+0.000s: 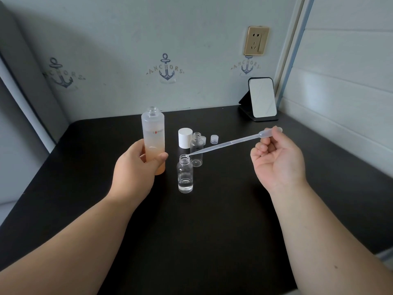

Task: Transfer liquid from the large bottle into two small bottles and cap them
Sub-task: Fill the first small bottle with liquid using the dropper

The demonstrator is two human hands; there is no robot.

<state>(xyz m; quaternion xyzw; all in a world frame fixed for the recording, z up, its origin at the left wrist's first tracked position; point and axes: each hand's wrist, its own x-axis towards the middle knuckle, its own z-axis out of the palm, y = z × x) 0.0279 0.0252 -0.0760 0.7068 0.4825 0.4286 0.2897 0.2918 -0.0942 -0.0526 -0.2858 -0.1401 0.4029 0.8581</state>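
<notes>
Currently left hand (136,167) fingers wrap the uncapped large bottle (153,137), upright on the black table (212,231). Right hand (278,158) pinches the pipette (229,142) bulb, tip at the mouth of the near small bottle (185,176). Second small bottle (196,150) stands just behind, white cap (185,138) beside it.

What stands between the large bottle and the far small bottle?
In the head view, the white cap stands upright between the large bottle and far small bottle.

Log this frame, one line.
left hand holds large bottle | right hand pinches pipette | tip at near small bottle mouth
</notes>
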